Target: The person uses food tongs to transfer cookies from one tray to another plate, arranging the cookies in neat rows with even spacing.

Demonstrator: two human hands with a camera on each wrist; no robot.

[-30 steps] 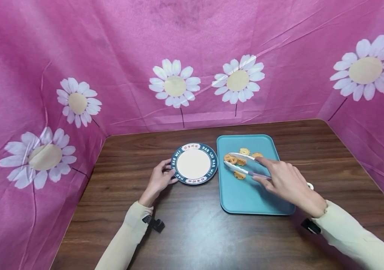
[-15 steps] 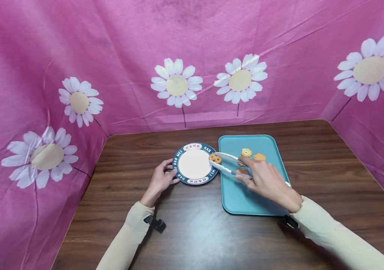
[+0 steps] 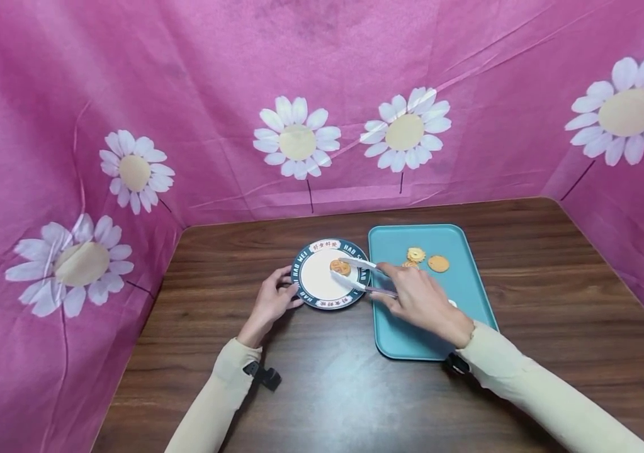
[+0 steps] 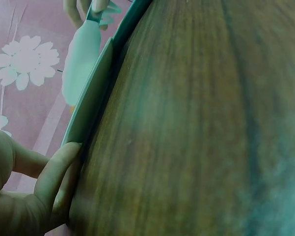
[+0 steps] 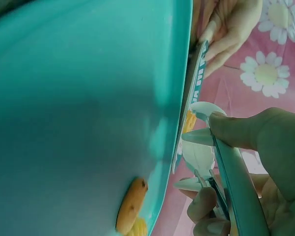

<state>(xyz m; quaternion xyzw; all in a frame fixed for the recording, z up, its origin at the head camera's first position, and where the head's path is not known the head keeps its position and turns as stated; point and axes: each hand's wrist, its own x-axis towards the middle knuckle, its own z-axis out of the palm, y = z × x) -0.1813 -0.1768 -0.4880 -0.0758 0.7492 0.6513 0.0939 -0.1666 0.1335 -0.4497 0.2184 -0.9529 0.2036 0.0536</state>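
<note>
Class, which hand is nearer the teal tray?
Right. The right hand is above the teal tray; the left hand holds the plate on the side away from the tray.

Right hand (image 5: pixel 280 147) grips tongs (image 5: pixel 239 194), biscuit (image 5: pixel 189 121) between the tips, plate (image 5: pixel 198 73) left of teal tray (image 5: pixel 78 98), left hand (image 5: pixel 238 24) pinches plate rim, two further biscuits (image 5: pixel 132 204) on tray

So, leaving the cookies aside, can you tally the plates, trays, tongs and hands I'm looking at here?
Plate: 1
Tray: 1
Pair of tongs: 1
Hands: 2 (left hand and right hand)
Total: 5
</note>
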